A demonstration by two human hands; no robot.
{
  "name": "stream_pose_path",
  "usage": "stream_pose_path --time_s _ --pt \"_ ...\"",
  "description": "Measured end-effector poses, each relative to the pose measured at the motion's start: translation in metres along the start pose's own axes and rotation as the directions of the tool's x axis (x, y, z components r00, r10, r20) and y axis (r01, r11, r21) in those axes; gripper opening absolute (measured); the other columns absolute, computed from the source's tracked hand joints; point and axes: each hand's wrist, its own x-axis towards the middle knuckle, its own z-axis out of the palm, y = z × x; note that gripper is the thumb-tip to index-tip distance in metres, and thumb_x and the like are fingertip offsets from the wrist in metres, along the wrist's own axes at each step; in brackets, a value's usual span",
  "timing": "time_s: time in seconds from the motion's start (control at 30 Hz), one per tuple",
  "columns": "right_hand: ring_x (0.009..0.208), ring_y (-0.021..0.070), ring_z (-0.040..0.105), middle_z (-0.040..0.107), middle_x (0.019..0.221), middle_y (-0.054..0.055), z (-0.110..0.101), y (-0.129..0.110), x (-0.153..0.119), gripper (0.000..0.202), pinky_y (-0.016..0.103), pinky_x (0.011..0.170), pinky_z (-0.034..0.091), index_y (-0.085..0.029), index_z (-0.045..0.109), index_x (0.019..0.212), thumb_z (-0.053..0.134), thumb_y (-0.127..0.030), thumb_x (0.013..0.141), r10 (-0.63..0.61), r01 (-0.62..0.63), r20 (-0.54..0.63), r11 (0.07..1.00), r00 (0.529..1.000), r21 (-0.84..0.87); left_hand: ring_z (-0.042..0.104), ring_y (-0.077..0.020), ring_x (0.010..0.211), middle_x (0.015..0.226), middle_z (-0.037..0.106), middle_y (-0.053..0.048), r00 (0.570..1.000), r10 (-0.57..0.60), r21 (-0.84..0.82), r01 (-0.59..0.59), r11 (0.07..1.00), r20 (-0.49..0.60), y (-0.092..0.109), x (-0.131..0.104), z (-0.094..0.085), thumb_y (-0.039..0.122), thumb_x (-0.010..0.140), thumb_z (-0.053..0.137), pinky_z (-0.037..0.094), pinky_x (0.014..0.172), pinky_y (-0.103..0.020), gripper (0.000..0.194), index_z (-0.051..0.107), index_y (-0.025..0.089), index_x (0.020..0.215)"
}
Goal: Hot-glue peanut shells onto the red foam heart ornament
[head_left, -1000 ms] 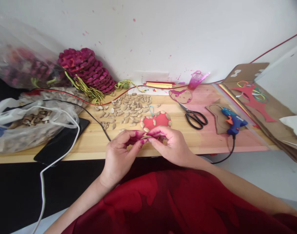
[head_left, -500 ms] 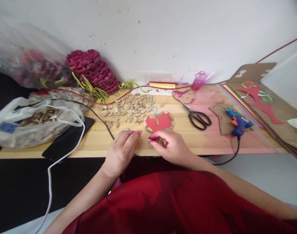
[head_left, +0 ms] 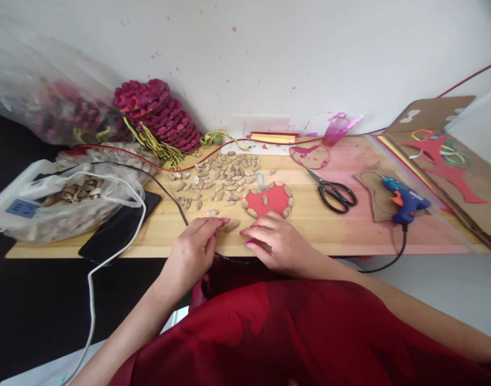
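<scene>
My left hand (head_left: 193, 245) is over the table's front edge, fingers stretched forward and thumb apart. Its fingertips are close by a loose peanut shell (head_left: 231, 225); whether they touch it I cannot tell. Across a small gap, my right hand (head_left: 280, 241) is open, thumb and fingers parted with nothing visible between them. Just beyond it lies a red heart-shaped piece (head_left: 275, 201), rimmed with peanut shells, with one shell in its middle and a light-blue loop (head_left: 260, 180) at the top. The right fingers hide part of its lower edge. Many loose peanut shells (head_left: 229, 174) spread behind my left hand.
Black-handled scissors (head_left: 337, 196) and a blue glue gun (head_left: 406, 201) lie to the right. A pink cup (head_left: 334, 132) stands by the wall. At left are a shell-filled plastic bag (head_left: 68, 220), a white power strip (head_left: 22, 198), a black phone (head_left: 116, 230) and stacked magenta pieces (head_left: 160, 112).
My right thumb and fingers, closer together before, have parted. The peanut shell by my left fingertips now shows on the table. The whole view has shifted slightly.
</scene>
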Motion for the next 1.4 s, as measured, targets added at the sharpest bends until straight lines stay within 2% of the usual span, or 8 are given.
stream_pose_path --time_s 0.17,0.37,0.6,0.7,0.87,1.07,1.23,1.4 --pt "0.086 0.0239 0.061 0.074 0.092 0.011 0.000 -0.002 0.002 0.019 0.038 0.083 0.051 -0.012 0.077 0.108 0.065 -0.021 0.096 0.006 -0.006 -0.009 0.998 1.000 -0.065 0.071 -0.0204 0.104 0.105 0.075 -0.009 0.997 -0.070 -0.068 0.070 0.995 -0.007 0.002 0.003 0.001 0.013 0.097 0.061 0.059 0.095 -0.033 0.023 0.073 0.015 0.116" --pt "0.094 0.0271 0.061 0.073 0.099 0.014 0.000 -0.003 0.004 0.032 0.041 0.087 0.053 -0.008 0.073 0.124 0.064 -0.024 0.097 0.037 -0.028 0.056 0.988 0.998 -0.152 0.068 -0.0212 0.091 0.094 0.073 -0.008 0.998 0.023 -0.007 -0.024 1.000 -0.050 0.002 0.006 0.011 0.015 0.095 0.066 0.059 0.082 -0.034 0.013 0.077 0.015 0.102" --pt "0.099 0.0288 0.059 0.069 0.104 0.015 -0.001 -0.006 0.010 0.038 0.043 0.089 0.053 -0.011 0.070 0.131 0.061 -0.030 0.099 0.103 -0.073 0.158 0.980 0.982 -0.185 0.062 -0.0197 0.084 0.089 0.070 -0.007 0.997 0.061 0.132 -0.053 0.990 -0.053 0.004 0.006 0.011 0.017 0.098 0.062 0.057 0.077 -0.033 0.014 0.076 0.017 0.097" --pt "0.104 0.0285 0.059 0.069 0.108 0.015 -0.001 -0.006 0.010 0.039 0.044 0.094 0.052 -0.011 0.068 0.133 0.061 -0.030 0.100 0.130 -0.105 0.156 0.982 0.979 -0.159 0.061 -0.0196 0.084 0.090 0.069 -0.007 0.997 0.066 0.162 -0.059 0.985 -0.038 0.004 0.005 0.011 0.017 0.100 0.060 0.057 0.078 -0.034 0.016 0.076 0.016 0.097" --pt "0.100 0.0261 0.060 0.070 0.105 0.013 0.000 -0.006 0.006 0.032 0.042 0.093 0.051 -0.013 0.072 0.125 0.061 -0.028 0.099 0.135 -0.118 0.124 0.984 0.983 -0.131 0.062 -0.0211 0.088 0.091 0.068 -0.007 0.997 0.073 0.175 -0.067 0.982 -0.032 0.002 0.003 0.013 0.017 0.100 0.059 0.057 0.079 -0.035 0.017 0.075 0.016 0.101" --pt "0.101 0.0250 0.063 0.070 0.107 0.012 0.001 -0.007 0.011 0.032 0.039 0.091 0.052 -0.014 0.068 0.129 0.058 -0.026 0.101 0.158 -0.140 0.136 0.981 0.978 -0.133 0.062 -0.0206 0.089 0.091 0.069 -0.007 0.997 0.040 0.137 -0.031 0.990 -0.062 0.002 0.004 0.014 0.019 0.100 0.059 0.057 0.081 -0.035 0.017 0.075 0.018 0.094" --pt "0.088 0.0197 0.066 0.070 0.097 0.009 0.008 -0.002 0.025 0.021 0.031 0.076 0.048 -0.015 0.073 0.113 0.055 -0.022 0.103 0.153 -0.136 0.120 0.981 0.981 -0.135 0.064 -0.0199 0.087 0.090 0.070 -0.006 0.997 0.017 0.113 -0.009 0.994 -0.071 0.000 0.006 0.014 0.020 0.100 0.060 0.057 0.080 -0.035 0.015 0.075 0.019 0.095" --pt "0.077 0.0164 0.064 0.069 0.089 0.006 0.011 0.001 0.039 0.016 0.028 0.065 0.041 -0.015 0.074 0.096 0.059 -0.018 0.101 0.171 -0.145 0.141 0.974 0.975 -0.176 0.067 -0.0200 0.086 0.087 0.071 -0.006 0.993 0.037 0.107 -0.025 0.994 -0.112 -0.001 0.008 0.015 0.020 0.099 0.061 0.058 0.080 -0.034 0.017 0.075 0.018 0.089"
